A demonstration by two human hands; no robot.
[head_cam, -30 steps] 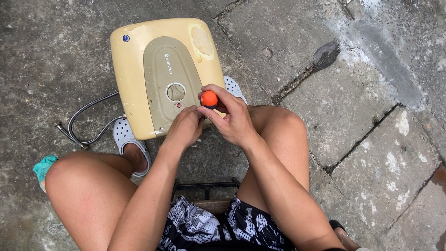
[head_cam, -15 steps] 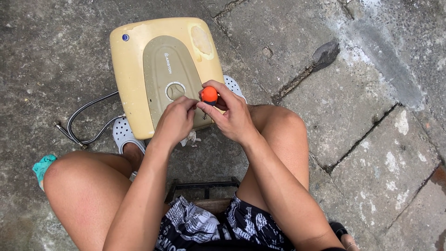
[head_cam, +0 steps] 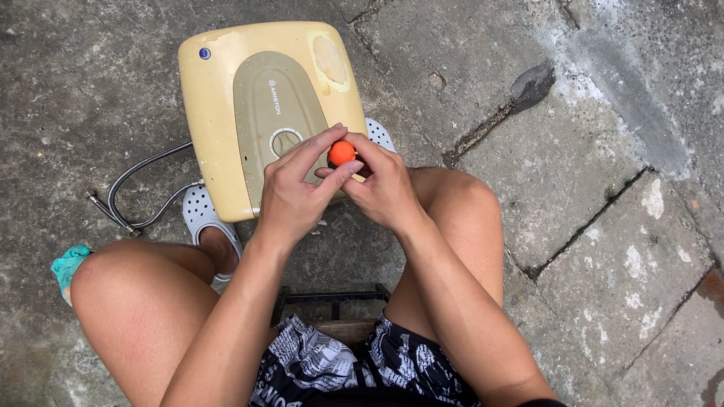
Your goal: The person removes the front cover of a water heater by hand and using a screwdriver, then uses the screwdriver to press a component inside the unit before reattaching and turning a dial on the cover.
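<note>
A yellowed, boxy water heater [head_cam: 226, 90] lies face up on the concrete between my feet, with a grey-green front panel [head_cam: 275, 98] and a round dial. My right hand [head_cam: 385, 188] grips a tool with an orange round handle end [head_cam: 342, 153] held upright over the panel's lower edge. My left hand [head_cam: 298, 192] has its fingers on the same orange handle from the left. The tool's tip is hidden beneath my hands.
A braided metal hose [head_cam: 132, 192] curls out from the heater's left side. My white perforated clogs [head_cam: 202, 215] flank the heater. A teal cloth [head_cam: 66, 264] lies by my left knee. I sit on a low stool [head_cam: 332, 301]. Cracked concrete slabs [head_cam: 603, 226] spread right.
My left hand has come up from the heater's panel and closed its fingers around the orange handle. The right hand has stayed in place on the tool.
</note>
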